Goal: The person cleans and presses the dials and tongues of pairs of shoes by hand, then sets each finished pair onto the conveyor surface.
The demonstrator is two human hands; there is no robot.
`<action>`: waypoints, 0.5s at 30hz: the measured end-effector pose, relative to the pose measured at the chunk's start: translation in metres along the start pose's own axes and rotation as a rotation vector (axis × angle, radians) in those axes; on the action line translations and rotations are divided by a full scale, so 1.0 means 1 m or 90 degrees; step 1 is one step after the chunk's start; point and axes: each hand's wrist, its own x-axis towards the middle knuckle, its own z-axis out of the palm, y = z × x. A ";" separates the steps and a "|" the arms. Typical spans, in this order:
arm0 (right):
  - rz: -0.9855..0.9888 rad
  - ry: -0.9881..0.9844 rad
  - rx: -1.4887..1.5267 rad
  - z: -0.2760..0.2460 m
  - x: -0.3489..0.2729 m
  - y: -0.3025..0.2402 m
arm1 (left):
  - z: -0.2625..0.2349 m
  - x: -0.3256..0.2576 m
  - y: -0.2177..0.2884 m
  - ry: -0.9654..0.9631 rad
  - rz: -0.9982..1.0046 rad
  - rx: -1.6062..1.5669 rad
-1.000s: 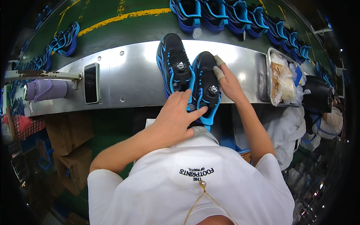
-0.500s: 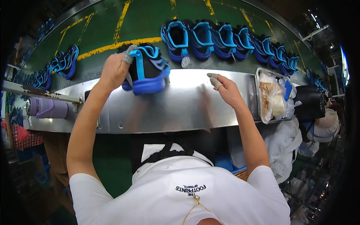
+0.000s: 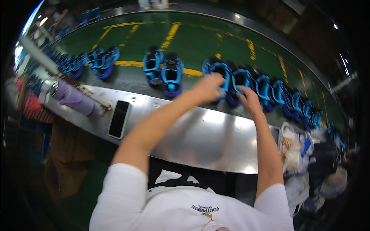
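Observation:
My left hand reaches across to the far side of the metal ledge, fingers curled at the heel of a blue and black sneaker standing in a row. Close to its right, my right hand has its fingers bent at the heel of the neighbouring sneaker. Grey covers are on some fingertips. Motion blur softens both hands, and part of each heel is hidden behind them. Left of my hands, a pair of matching sneakers, one of them a sneaker with its heel toward me, stands apart.
The green belt with yellow lines carries more sneakers at left and right. On the metal ledge lie a phone and a purple bottle. A tray of plastic bags sits at right. A metal bar slants over the left end.
The sneaker my left hand held over the ledge is out of that hand, and a pair now stands on the belt. Both hands moved to the row at right; the view has turned.

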 end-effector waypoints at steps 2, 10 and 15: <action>0.009 -0.022 0.013 -0.013 -0.013 -0.033 | 0.049 0.001 0.001 -0.097 -0.058 -0.068; 0.070 -0.172 0.214 -0.047 -0.151 -0.143 | -0.034 -0.128 0.079 -0.204 -0.104 -0.139; -0.004 -0.292 0.169 -0.037 -0.194 -0.172 | -0.057 -0.204 0.111 -0.181 -0.155 -0.190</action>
